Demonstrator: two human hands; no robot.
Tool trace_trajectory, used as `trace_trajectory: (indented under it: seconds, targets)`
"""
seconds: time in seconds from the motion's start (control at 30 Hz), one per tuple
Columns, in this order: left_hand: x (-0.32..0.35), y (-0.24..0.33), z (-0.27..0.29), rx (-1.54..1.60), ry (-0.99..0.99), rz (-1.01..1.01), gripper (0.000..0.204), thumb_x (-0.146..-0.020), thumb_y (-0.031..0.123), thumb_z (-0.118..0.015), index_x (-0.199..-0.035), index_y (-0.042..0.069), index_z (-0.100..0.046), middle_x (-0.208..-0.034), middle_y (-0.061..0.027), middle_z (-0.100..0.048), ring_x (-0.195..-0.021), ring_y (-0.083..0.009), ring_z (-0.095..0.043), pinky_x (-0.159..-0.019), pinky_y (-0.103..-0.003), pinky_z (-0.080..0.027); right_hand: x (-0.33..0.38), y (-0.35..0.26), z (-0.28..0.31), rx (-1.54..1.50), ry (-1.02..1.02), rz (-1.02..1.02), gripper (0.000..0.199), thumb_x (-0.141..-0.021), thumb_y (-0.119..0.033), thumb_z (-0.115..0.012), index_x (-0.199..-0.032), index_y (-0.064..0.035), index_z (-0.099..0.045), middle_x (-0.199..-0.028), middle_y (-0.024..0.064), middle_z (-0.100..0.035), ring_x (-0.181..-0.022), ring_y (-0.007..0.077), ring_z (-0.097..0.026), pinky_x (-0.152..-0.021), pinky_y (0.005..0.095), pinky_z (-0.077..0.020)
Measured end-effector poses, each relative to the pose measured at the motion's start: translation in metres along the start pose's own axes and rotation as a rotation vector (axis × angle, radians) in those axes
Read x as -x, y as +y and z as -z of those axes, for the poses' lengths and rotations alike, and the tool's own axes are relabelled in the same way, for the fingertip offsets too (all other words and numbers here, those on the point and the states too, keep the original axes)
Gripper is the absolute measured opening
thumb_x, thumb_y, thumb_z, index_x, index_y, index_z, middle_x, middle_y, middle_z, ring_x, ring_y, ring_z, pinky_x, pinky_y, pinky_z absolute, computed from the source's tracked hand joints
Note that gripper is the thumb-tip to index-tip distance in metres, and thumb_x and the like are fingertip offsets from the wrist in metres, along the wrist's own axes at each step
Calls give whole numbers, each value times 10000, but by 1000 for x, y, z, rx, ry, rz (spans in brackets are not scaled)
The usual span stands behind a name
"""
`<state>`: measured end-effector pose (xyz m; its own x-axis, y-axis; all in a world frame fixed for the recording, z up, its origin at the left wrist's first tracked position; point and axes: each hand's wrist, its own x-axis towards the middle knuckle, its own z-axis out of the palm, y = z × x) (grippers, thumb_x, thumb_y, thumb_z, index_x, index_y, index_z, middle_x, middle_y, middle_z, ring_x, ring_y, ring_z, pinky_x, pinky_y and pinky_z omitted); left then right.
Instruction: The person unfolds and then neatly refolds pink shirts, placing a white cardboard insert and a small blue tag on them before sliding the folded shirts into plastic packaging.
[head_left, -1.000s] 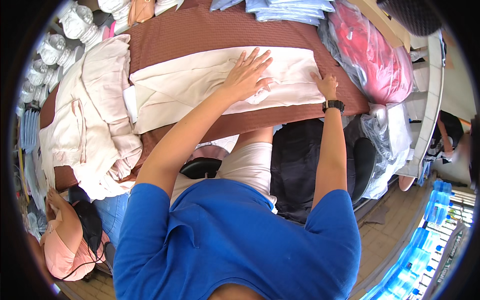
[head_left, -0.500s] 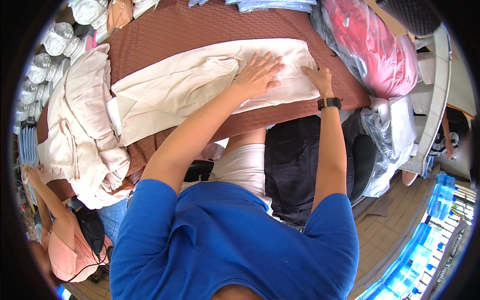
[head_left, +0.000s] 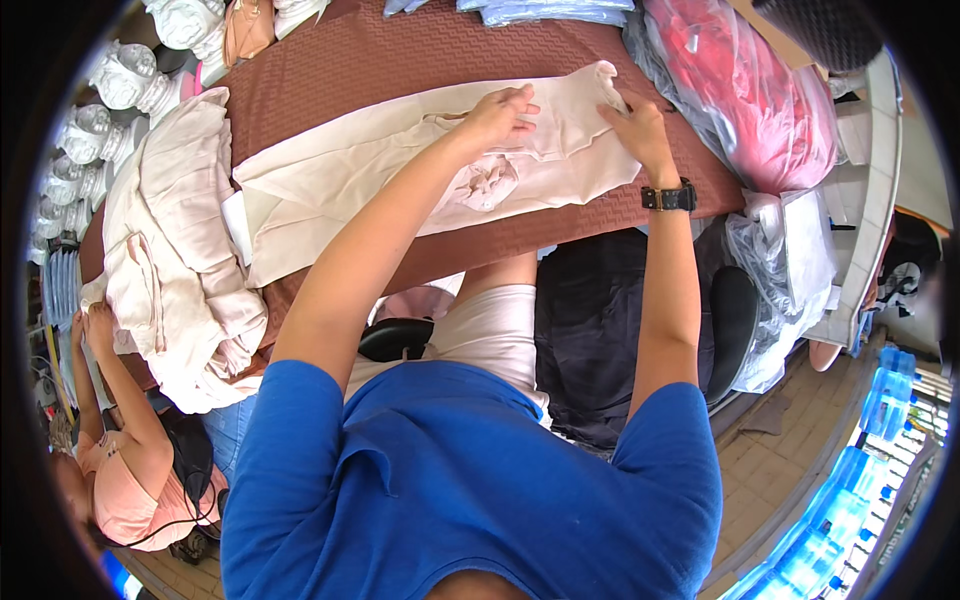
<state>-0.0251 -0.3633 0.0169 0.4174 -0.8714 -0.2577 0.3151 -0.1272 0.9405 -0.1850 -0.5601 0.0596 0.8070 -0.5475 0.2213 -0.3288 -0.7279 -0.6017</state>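
Garment workshop: plastic-wrapped folded clothes [head_left: 555, 14]

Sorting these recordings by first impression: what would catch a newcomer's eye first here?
Probably the vivid blue shirt, filling the lower middle. Next comes the long cream cloth across the brown table cover, the left hand over it and the right hand at its right end. The plastic-wrapped red bundle stands out at upper right.

Table [head_left: 380, 55], brown textured cover. On it: long cream cloth [head_left: 340, 170] laid lengthwise, wrinkled, bunched near its front edge; rumpled cream pile [head_left: 170, 220] at left, hanging over the edge; plastic-wrapped light-blue stacks [head_left: 560, 8] along far side; clear bag [head_left: 740, 90] of red stuff, right.
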Motion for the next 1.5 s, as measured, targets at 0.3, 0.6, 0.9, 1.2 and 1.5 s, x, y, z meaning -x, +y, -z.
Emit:
trace_trajectory:
  seconds: [0.3,0.6,0.9,1.2,1.5]
  targets:
    - [7,-21,15,-200,340,-29,879,-969,400,-632,-1573,32,-110,-1553,-264,-308,-1396,-356,-403,-1096,-412,-426,24,-67,-32,-368,-329,-34,536,-998,-436,-577,-1354,-35,-582,-1220,145,-636,-936,237,-665,-807,342,-540]
    - [33,-6,-13,-1133,396,-424,505,-864,163,-727,-1329,45,-568,-1475,-195,-415,-1321,-340,-449,-1081,-467,-382,67,-1,-74,130,136,279,389,-923,-93,-618,-1310,-62,-602,-1258,145,-598,-1142,359,-550,-972,518,-408]
    - [28,-50,17,-1540,256,-491,649,-978,494,-510,-1518,156,-383,-1613,-83,-301,-1498,-303,-243,-1218,-517,-195,67,-12,-112,385,21,426,471,-1017,-344,-501,-1453,-167,-484,-1538,94,-398,-1413,373,-357,-1141,549,-319]
    - [33,-42,13,-1712,355,-585,644,-1000,557,-422,-1543,216,-364,-1628,-76,-275,-1519,-298,-191,-1215,-565,-151,55,-1,-101,124,183,190,488,-942,-250,-648,-1327,28,-537,-1285,254,-560,-1202,400,-511,-999,506,-400]
    - [46,-67,16,-1525,455,-526,600,-1008,546,-414,-1507,214,-415,-1607,-84,-315,-1483,-381,-246,-1190,-606,-154,31,-19,-82,-95,-135,-248,461,-817,-318,-788,-1044,65,-664,-900,252,-714,-815,352,-718,-725,417,-546]
